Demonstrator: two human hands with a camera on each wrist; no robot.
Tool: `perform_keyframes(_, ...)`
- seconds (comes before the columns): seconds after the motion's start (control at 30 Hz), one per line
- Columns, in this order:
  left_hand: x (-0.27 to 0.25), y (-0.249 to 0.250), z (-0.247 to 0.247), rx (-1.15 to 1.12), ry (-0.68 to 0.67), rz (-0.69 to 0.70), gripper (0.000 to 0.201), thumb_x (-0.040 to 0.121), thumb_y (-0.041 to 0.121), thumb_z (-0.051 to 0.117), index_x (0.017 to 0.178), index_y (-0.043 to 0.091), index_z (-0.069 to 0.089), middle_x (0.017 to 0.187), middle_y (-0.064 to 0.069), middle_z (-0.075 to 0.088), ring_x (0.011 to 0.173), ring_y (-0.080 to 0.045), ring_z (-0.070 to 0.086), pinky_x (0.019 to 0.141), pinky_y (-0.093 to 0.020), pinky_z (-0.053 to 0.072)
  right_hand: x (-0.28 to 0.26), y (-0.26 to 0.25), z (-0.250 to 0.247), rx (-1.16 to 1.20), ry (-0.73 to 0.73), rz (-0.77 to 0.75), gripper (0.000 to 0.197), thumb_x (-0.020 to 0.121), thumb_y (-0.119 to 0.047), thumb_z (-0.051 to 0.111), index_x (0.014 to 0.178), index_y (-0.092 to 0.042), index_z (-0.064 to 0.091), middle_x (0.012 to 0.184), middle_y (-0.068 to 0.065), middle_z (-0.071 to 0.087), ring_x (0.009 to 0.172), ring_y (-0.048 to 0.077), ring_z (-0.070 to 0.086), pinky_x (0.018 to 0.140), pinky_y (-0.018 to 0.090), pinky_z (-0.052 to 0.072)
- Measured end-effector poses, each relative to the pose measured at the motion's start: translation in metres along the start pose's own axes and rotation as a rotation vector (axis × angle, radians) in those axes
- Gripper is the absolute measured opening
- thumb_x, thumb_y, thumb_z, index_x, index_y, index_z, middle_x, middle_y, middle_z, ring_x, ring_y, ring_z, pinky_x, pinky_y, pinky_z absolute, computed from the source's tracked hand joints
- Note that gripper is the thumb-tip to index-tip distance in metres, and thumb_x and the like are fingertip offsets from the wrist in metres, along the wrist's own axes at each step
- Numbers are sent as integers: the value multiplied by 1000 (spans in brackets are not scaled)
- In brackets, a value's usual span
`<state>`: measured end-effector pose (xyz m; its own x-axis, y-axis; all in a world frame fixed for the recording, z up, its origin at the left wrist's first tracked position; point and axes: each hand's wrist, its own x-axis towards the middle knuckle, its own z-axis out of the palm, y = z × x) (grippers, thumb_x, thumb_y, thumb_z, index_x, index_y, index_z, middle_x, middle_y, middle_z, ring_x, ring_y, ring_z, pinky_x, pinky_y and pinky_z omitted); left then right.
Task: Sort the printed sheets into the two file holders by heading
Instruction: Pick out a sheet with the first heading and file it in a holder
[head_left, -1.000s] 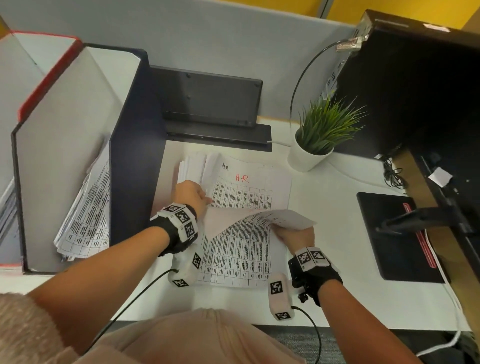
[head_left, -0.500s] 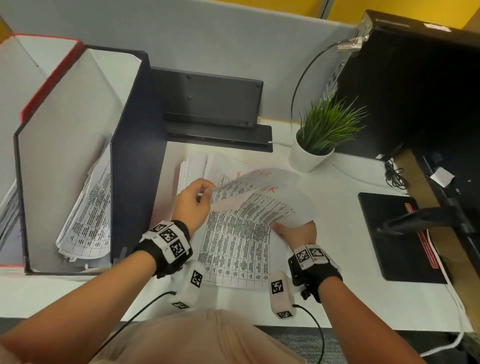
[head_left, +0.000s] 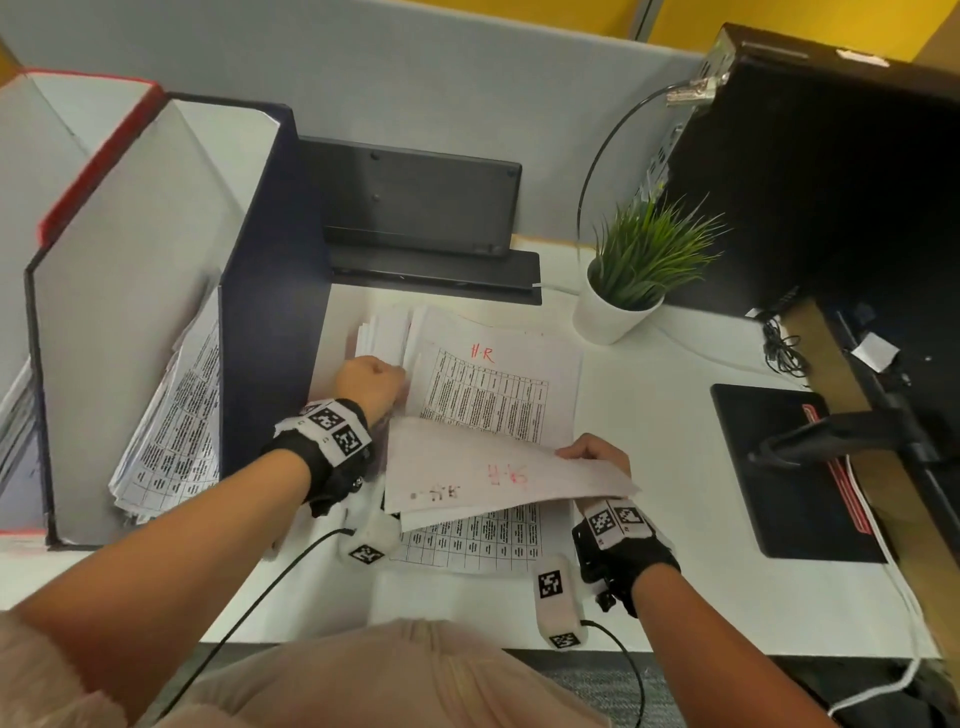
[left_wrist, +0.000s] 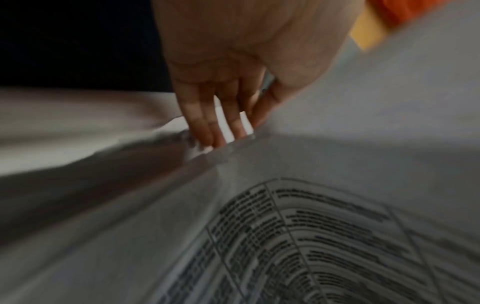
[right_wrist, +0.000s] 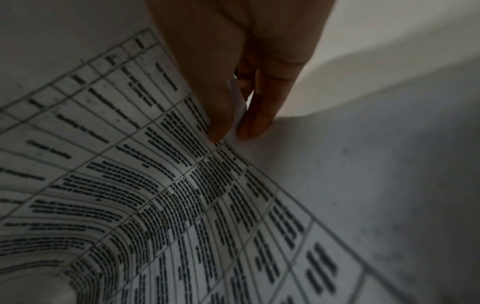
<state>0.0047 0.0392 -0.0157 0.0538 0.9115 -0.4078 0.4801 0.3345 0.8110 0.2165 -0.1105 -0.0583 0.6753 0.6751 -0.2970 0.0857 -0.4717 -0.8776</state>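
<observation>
Standing left of the paper stack (head_left: 498, 395) on the tabletop (head_left: 649, 415), the dark file holder (head_left: 270, 312) already contains printed sheets (head_left: 171, 431). Over the stack's near end, the right hand (head_left: 597, 454) pinches a folded-back sheet (head_left: 493, 473); the left hand (head_left: 369, 382), fingers nearly straight, touches the stack's left edge.

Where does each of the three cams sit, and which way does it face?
Head: on the head, looking down at the desk; both forearms, left hand, right hand show.
Left wrist: along the left hand to its fingers on paper edges.
Right wrist: along the right hand, pinching the lifted sheet.
Shared: lifted sheet in head and right wrist views.
</observation>
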Motion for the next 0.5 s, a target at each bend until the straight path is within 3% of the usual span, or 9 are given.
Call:
perform_keyframes(0.1, 4, -1, 4, 295, -106, 22, 19, 78, 27, 73, 75, 10, 65, 75, -1, 61, 74, -16, 56, 74, -27, 45, -3, 2, 4, -50, -17, -37, 37, 74, 19, 57, 52, -10, 50, 60, 5, 50, 50, 3, 47, 42, 7, 31)
perform_keyframes(0.17, 2, -1, 8, 369, -84, 57, 21, 73, 31, 78, 72, 12, 68, 77, -1, 66, 75, -16, 59, 70, -25, 46, -4, 4, 6, -90, 0, -66, 39, 75, 13, 61, 52, -15, 48, 70, 10, 57, 62, 15, 49, 49, 13, 36)
perform_keyframes(0.23, -2, -1, 11, 407, -43, 84, 22, 71, 31, 79, 68, 12, 69, 73, -2, 67, 69, -15, 59, 64, -23, 45, -4, 4, 7, -143, 18, -91, 38, 76, 9, 63, 54, -18, 47, 80, 14, 58, 70, 18, 49, 56, 20, 36)
perform_keyframes(0.27, -4, -1, 12, 418, -27, 90, 23, 71, 30, 79, 68, 10, 69, 70, -2, 66, 67, -15, 59, 63, -23, 45, -2, 5, 7, -163, 16, -99, 38, 75, 7, 64, 54, -18, 45, 78, 12, 57, 68, 18, 48, 54, 20, 36)
perform_keyframes(0.33, -6, -2, 14, 413, -8, 107, 23, 74, 25, 77, 69, 5, 69, 65, -3, 62, 64, -17, 58, 62, -24, 46, -2, 1, 8, -198, 15, -108, 41, 74, 3, 68, 52, -19, 42, 63, 4, 51, 58, 14, 43, 47, 9, 31)
perform_keyframes(0.43, -9, 0, 13, 437, -13, 149, 21, 82, 18, 69, 69, 2, 66, 61, -6, 56, 55, -15, 50, 52, -21, 41, -3, 1, 8, -173, 27, -104, 38, 72, 1, 71, 53, -16, 43, 60, 2, 50, 59, 13, 43, 47, 6, 30)
perform_keyframes(0.5, -9, -1, 12, 472, -29, 178, 24, 85, 16, 64, 65, 3, 60, 60, -8, 51, 56, -18, 48, 53, -22, 42, -1, 4, 8, -128, 29, -90, 33, 71, 4, 71, 55, -12, 47, 58, 0, 50, 59, 14, 45, 46, 6, 31)
